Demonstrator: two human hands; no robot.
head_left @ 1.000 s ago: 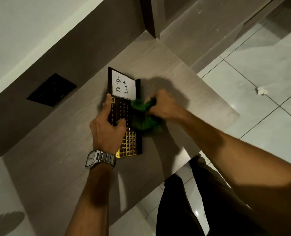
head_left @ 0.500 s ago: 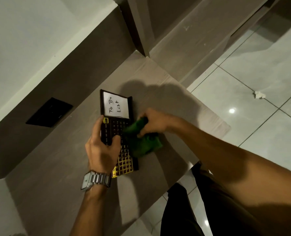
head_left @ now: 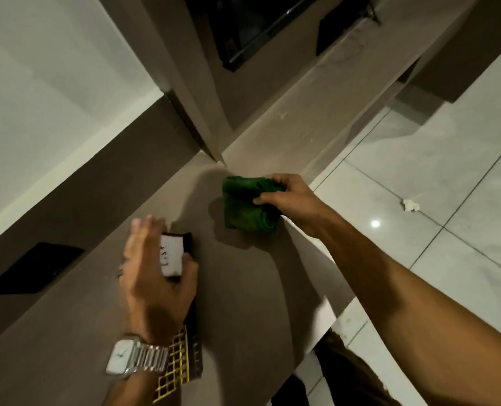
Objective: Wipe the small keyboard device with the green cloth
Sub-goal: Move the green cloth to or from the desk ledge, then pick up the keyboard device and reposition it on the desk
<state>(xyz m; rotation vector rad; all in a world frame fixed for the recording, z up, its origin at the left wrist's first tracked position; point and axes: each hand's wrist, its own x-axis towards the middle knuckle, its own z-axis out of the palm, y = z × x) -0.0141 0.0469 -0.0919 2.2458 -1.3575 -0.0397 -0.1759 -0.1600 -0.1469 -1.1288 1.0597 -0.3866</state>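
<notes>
The green cloth (head_left: 248, 205) sits bunched and folded on the desk (head_left: 243, 288) close to its right edge, up toward the far corner where the desk meets the upright panel, and the right hand (head_left: 290, 197) has its fingers closed on the cloth's right side, pinching the folds. It is well apart from the small keyboard device (head_left: 182, 312), which lies nearer the front of the desk, toward the left, with its lower gold-gridded keys showing beside a wristwatch (head_left: 132, 360) and its upper part carrying a white note (head_left: 171, 254) with handwriting. The left hand (head_left: 155, 276) lies over the device with its fingers spread and fairly straight along the left side and the thumb at the right edge by the note; it appears to be steadying or bracketing the device, though whether it truly grips it I cannot tell, since the hand is blurred. With cloth and device apart, no wiping contact exists at this instant; I judge this to be either a pause between strokes or the cloth being set aside once wiping is done, and the view does not settle which. If wiping goes on, the next move calls for bringing the cloth back across the desk to the keys while the left hand clears the surface it covers yet keeps the device from sliding.
</notes>
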